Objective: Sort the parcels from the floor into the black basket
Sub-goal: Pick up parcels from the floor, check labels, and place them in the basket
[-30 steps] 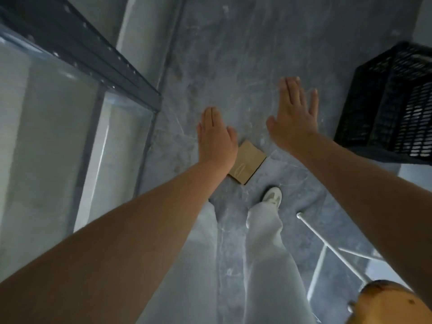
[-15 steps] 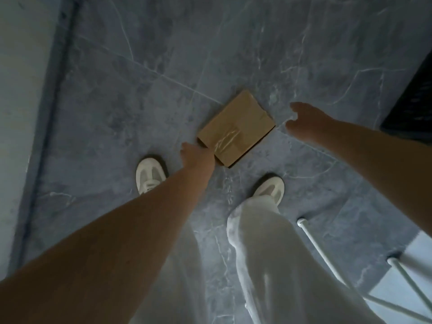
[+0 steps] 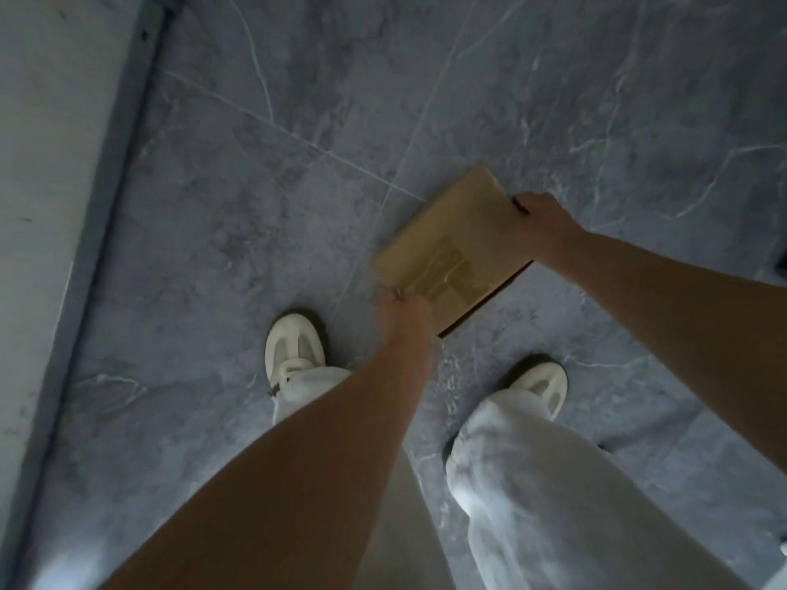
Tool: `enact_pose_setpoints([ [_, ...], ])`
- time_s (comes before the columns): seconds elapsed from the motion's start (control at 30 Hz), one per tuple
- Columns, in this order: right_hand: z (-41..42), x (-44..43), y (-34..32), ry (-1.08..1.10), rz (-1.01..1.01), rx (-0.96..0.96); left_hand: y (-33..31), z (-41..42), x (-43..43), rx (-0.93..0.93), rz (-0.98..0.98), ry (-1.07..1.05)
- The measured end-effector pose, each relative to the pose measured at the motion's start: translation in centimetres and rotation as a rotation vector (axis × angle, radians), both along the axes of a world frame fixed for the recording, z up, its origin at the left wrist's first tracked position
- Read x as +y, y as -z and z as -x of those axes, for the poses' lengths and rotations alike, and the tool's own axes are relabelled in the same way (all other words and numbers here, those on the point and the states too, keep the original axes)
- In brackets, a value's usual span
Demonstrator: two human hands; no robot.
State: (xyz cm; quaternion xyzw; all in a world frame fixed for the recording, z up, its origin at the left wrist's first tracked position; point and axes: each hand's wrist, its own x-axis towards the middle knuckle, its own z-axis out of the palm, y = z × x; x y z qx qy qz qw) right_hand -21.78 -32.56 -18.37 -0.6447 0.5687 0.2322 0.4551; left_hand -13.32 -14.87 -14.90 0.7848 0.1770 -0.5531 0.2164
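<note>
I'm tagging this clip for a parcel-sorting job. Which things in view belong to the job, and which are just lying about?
Job:
- brown parcel
- left hand, gripping its near corner
- right hand, gripping its far edge
- grey floor
(The black basket is out of view.)

Just there:
- white shoes
- white trousers
- pale wall

Loose white wide-legged fabric trousers [image 3: 553, 504] bunch over low cream-white sneakers [image 3: 294, 347] with tan-grey panels and dark soles. The left hand [image 3: 402, 306], right hand [image 3: 541, 223] and both forearms [image 3: 340, 440] are bare.
</note>
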Motion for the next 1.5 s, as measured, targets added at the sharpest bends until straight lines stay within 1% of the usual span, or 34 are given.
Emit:
enact_pose_setpoints([
  [0.03, -0.9, 0.1, -1.8, 0.0, 0.008, -0.029, -1.2, -0.7, 0.0, -0.065, -0.046, 0.07],
  [0.07, -1.9, 0.1, -3.7, 0.024, 0.018, -0.068, -3.1, -1.9, -0.6, -0.078, -0.081, 0.149],
  [0.1, -2.9, 0.0, -5.8, 0.055, 0.028, -0.097, -5.4, -2.8, -0.6, -0.183, -0.091, 0.404],
  [0.13, -4.1, -0.2, -8.3, 0.08, 0.035, -0.116, -7.4, -4.4, -1.0, -0.27, -0.059, 0.399],
  [0.17, -5.3, -0.6, -10.9, 0.092, 0.046, -0.124, -8.9, -6.0, -1.3, -0.238, 0.008, 0.226],
  [0.2, -6.4, -1.0, -13.6, 0.091, 0.059, -0.123, -11.5, -7.5, -1.7, -0.22, 0.033, 0.098],
  [0.27, -8.5, -1.9, -19.4, 0.098, 0.082, -0.117, -16.8, -10.8, -2.8, -0.259, 0.069, -0.017],
  [0.33, -10.6, -2.7, -25.9, 0.155, 0.1, -0.157, -23.2, -13.6, -4.0, -0.306, 0.145, -0.03],
  [0.37, -11.4, -3.0, -29.2, 0.183, 0.11, -0.177, -26.4, -14.8, -4.1, -0.373, 0.185, -0.023],
  [0.47, -13.0, -3.2, -39.7, 0.209, 0.158, -0.261, -37.8, -17.3, -4.2, -0.545, 0.478, -0.063],
  [0.5, -13.8, -3.4, -43.2, 0.217, 0.15, -0.298, -41.6, -17.9, -4.0, -0.57, 0.529, -0.058],
  [0.6, -15.8, -3.1, -52.6, 0.174, 0.126, -0.363, -51.6, -19.0, -3.1, -0.703, 0.525, -0.054],
  [0.67, -17.0, -2.6, -58.8, 0.097, 0.164, -0.436, -57.6, -19.5, -2.3, -0.81, 0.554, -0.101],
  [0.73, -17.7, -2.3, -63.5, 0.004, 0.217, -0.524, -62.7, -19.5, -0.8, -0.911, 0.57, -0.148],
  [0.87, -17.5, -0.4, -73.0, -0.082, 0.249, -0.673, -72.6, -17.6, 2.6, -1.009, 0.671, -0.289],
  [0.93, -17.2, 0.8, -77.1, -0.12, 0.268, -0.742, -76.3, -16.3, 4.9, -1.062, 0.688, -0.339],
  [1.07, -16.4, 3.2, -83.9, -0.233, 0.266, -0.823, -81.0, -13.2, 10.1, -1.203, 0.654, -0.356],
  [1.2, -16.3, 6.9, -88.7, -0.364, 0.224, -0.884, -84.5, -11.2, 15.7, -1.233, 0.621, -0.448],
  [1.27, -16.3, 9.4, -91.2, -0.443, 0.227, -0.897, -86.5, -10.4, 18.3, -1.234, 0.659, -0.524],
  [1.4, -16.9, 14.5, -95.3, -0.502, 0.148, -0.955, -90.7, -9.3, 23.6, -1.26, 0.732, -0.686],
  [1.5, -17.4, 18.5, -97.6, -0.538, 0.079, -1.009, -92.8, -8.5, 27.9, -1.295, 0.721, -0.763],
])
